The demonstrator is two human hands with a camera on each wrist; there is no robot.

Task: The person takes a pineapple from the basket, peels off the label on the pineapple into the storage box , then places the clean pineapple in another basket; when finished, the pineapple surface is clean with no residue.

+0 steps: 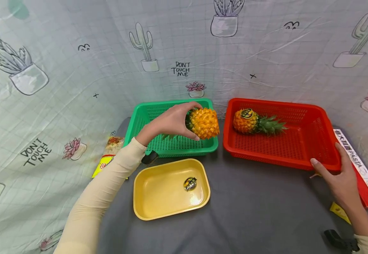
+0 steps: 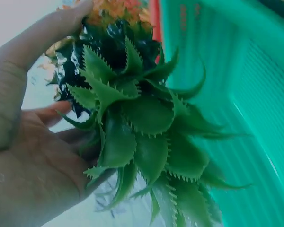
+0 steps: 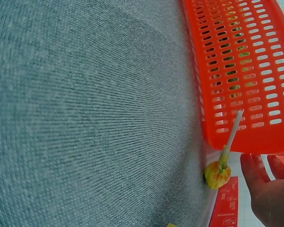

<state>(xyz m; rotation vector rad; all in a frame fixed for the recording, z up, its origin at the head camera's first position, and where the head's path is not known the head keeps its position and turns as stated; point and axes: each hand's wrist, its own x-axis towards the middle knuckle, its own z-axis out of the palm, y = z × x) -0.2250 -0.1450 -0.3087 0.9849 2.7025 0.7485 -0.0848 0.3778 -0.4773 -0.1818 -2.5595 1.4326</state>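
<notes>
My left hand (image 1: 179, 121) grips a pineapple (image 1: 204, 123) by the part near its crown, above the green basket (image 1: 171, 153). In the left wrist view its spiky green crown (image 2: 151, 127) points toward the camera, past the palm. Thumb and fingers of my right hand (image 1: 341, 180) hold the front right corner of the red basket (image 1: 276, 158). Another pineapple (image 1: 245, 123) lies on its side in that basket, leaves to the right, with a dark round sticker on it. Part of the right hand is cut off in the right wrist view.
In front of the green basket sits a yellow tray (image 1: 158, 197) with a round sticker (image 1: 190, 183) inside. A pasta box (image 1: 361, 173) lies at the right, near a yellow packet (image 1: 341, 212). A small stemmed yellow object (image 3: 217, 175) rests beside the red basket. At left lies another packet (image 1: 107, 155).
</notes>
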